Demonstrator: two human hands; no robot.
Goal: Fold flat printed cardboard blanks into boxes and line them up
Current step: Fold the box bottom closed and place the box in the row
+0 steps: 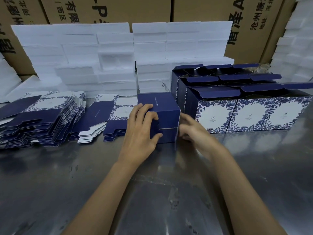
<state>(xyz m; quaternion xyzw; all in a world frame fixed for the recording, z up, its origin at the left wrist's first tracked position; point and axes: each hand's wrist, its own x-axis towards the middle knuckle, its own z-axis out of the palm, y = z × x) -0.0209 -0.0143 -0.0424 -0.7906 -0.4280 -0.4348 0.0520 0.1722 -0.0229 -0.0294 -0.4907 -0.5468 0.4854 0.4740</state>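
Folding: a navy box (160, 116) stands on the steel desk (67, 184) near the middle, just left of the finished boxes, with both hands on it.
Left hand: the left hand (140, 133) lies on the box's near-left face, its fingers curled over the top edge and the thumb pressing a navy flap against the near face; the grip is closed round the box.
Right hand: the right hand (193, 129) is at the box's right side, blurred; its fingers reach toward the box's right edge, but whether that grip is spread or pinching cannot be told.
Box detail: a thin pale seam crosses its near face, and a line of small white print runs along its top.
Finished boxes: folded boxes (245, 114) stand in rows to the right, touching one another, their blue-leaf fronts facing near and their top flaps up.
Flat blanks: fanned stacks of flat blanks (42, 122) lie on the left, with a smaller stack of blanks (111, 119) just left of the left hand.
Far side: white foam blocks (105, 56) are piled behind, in front of brown cartons (199, 9) with printed characters.
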